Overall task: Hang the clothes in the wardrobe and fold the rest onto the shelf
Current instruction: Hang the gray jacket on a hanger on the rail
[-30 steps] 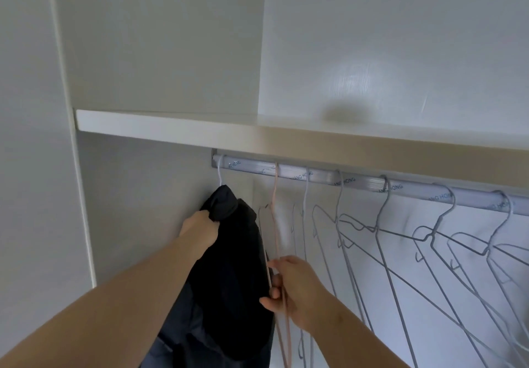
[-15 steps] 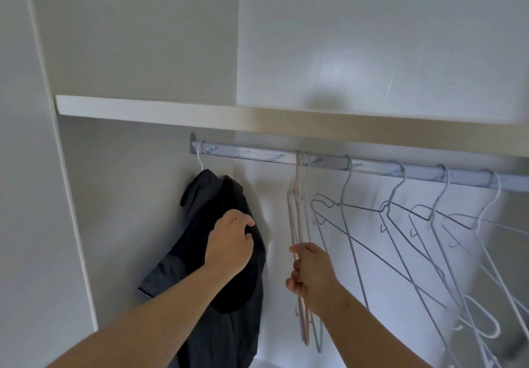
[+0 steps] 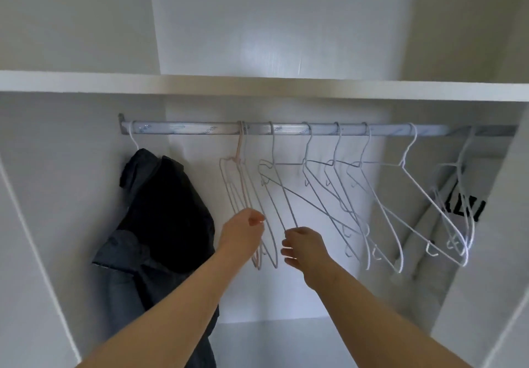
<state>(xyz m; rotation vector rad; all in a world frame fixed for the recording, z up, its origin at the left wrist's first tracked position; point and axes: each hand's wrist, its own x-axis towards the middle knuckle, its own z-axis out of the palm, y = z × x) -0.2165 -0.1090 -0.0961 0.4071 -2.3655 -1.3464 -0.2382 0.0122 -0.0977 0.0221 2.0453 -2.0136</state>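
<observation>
Two grips we hold: our left hand pinches the pale pink wire hanger, our right hand pinches the neighbouring white wire hanger low down.

Black and charcoal jacket hangs left of the left hand; pale pink hanger above it; white hangers beyond the right hand, then a light-grey garment printed black.
</observation>
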